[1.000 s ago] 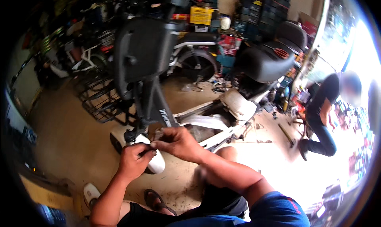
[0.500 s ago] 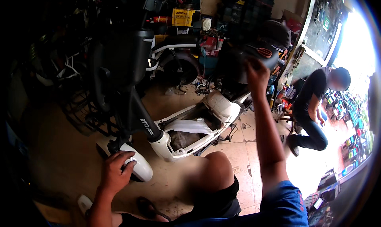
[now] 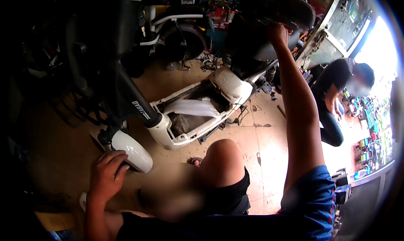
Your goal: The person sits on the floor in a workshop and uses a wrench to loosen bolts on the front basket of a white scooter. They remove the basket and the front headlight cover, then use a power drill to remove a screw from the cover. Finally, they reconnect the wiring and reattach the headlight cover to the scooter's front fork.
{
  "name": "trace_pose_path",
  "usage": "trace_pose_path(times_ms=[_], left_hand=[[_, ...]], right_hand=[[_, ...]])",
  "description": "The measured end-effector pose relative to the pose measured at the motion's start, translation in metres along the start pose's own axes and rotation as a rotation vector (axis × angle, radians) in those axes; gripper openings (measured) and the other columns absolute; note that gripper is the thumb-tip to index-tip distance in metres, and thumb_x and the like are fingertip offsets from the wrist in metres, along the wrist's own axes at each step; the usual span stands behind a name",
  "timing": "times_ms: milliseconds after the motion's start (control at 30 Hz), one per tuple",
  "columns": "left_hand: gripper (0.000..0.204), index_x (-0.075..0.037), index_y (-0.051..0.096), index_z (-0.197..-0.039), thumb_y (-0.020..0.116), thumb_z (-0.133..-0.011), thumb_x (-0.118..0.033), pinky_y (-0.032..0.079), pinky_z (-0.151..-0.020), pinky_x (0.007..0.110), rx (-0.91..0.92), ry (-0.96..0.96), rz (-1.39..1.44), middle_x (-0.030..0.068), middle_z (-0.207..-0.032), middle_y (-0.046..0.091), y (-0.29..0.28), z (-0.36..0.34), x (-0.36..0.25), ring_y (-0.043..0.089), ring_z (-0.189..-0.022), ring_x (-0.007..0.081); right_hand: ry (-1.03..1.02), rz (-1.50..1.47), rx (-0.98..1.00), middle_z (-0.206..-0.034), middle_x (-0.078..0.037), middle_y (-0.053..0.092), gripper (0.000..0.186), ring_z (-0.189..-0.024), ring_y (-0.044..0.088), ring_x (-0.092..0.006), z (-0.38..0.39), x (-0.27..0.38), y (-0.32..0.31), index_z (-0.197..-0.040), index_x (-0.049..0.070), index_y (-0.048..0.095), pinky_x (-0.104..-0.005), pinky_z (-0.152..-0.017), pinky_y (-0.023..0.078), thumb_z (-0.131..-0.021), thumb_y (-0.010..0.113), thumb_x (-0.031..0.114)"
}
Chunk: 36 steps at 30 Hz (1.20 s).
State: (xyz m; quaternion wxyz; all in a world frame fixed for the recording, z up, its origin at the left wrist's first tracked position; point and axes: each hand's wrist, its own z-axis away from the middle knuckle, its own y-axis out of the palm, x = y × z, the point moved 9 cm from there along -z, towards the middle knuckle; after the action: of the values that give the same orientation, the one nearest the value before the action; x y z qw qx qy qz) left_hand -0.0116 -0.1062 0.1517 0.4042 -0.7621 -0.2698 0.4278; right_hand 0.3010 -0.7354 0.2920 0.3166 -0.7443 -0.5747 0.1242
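My right arm stretches up and away to the black seat [image 3: 263,51] of a scooter. There my right hand [image 3: 278,34] is closed over a pair of red-handled scissors [image 3: 289,29] lying on the seat; its fingertips are partly hidden. My left hand [image 3: 107,175] is beside the scooter's white front fender [image 3: 132,150], fingers bent, thumb apart and nothing held. I cannot tell whether it touches the fender. Between seat and front column, the white floorboard frame [image 3: 168,135] is uncovered, showing a white strip [image 3: 195,107] and a cloudy plastic-like wrapping [image 3: 181,124] inside.
A person [image 3: 338,89] sits bent forward at the right, near the bright doorway. Another scooter's wheel [image 3: 183,41] stands behind, with loose wires [image 3: 210,64] on the floor. My bent knee [image 3: 225,159] is close to the floorboard frame. Cartons and batteries are stacked at the back.
My right hand has reached farther out, from just short of the scissors onto them. The view has tilted, so the scooter appears higher and more to the left. My left hand stays beside the fender.
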Motion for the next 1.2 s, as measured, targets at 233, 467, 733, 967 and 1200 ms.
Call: trace_pose_path(times_ms=[233, 467, 733, 967, 1200], left_hand=[[0.026, -0.001, 0.071, -0.107, 0.072, -0.081, 0.000, 0.055, -0.083, 0.042, -0.100, -0.099, 0.096, 0.0155, -0.106, 0.072, -0.008, 0.009, 0.009, 0.069, -0.094, 0.0354], [0.024, -0.002, 0.072, -0.105, 0.072, -0.081, 0.001, 0.055, -0.074, 0.039, -0.022, -0.142, 0.179, 0.0146, -0.093, 0.071, 0.001, 0.014, 0.013, 0.070, -0.084, 0.0323], [0.024, 0.001, 0.073, -0.104, 0.068, -0.082, 0.007, 0.053, -0.074, 0.033, -0.147, -0.288, 0.310, 0.0144, -0.092, 0.071, -0.007, 0.047, 0.053, 0.069, -0.081, 0.0249], [0.020, 0.003, 0.072, -0.105, 0.069, -0.085, 0.004, 0.052, -0.077, 0.030, -0.133, -0.424, 0.367, 0.0123, -0.091, 0.070, -0.020, 0.056, 0.052, 0.067, -0.085, 0.0205], [0.030, 0.000, 0.072, -0.104, 0.069, -0.074, 0.004, 0.053, -0.088, 0.036, -0.132, -0.513, 0.296, 0.0139, -0.098, 0.073, -0.038, 0.066, 0.036, 0.070, -0.096, 0.0279]], right_hand=[[-0.356, -0.853, -0.352, -0.099, -0.012, 0.074, 0.021, -0.093, 0.071, -0.0277, 0.145, 0.143, -0.177, -0.110, 0.008, 0.072, -0.0391, -0.079, 0.056, -0.091, 0.064, 0.012], [-1.405, -1.419, 0.071, -0.082, -0.004, 0.059, 0.018, -0.077, 0.062, -0.0226, 0.403, 0.318, -0.275, -0.084, 0.008, 0.064, -0.0382, -0.058, 0.050, -0.070, 0.068, 0.019], [-1.168, -1.524, 0.561, -0.071, -0.006, 0.058, 0.027, -0.068, 0.062, -0.0259, 0.420, 0.331, -0.231, -0.066, 0.010, 0.062, -0.0396, -0.055, 0.049, -0.082, 0.075, 0.027], [-1.131, -1.311, 0.861, -0.065, -0.007, 0.056, 0.034, -0.057, 0.058, -0.0279, 0.433, 0.340, -0.209, -0.065, 0.007, 0.060, -0.0384, -0.051, 0.046, -0.091, 0.073, 0.023], [-1.272, -1.187, 0.950, -0.075, -0.007, 0.065, 0.017, -0.066, 0.066, -0.0249, 0.460, 0.345, -0.194, -0.096, 0.006, 0.073, -0.0363, -0.057, 0.052, -0.089, 0.073, 0.021]])
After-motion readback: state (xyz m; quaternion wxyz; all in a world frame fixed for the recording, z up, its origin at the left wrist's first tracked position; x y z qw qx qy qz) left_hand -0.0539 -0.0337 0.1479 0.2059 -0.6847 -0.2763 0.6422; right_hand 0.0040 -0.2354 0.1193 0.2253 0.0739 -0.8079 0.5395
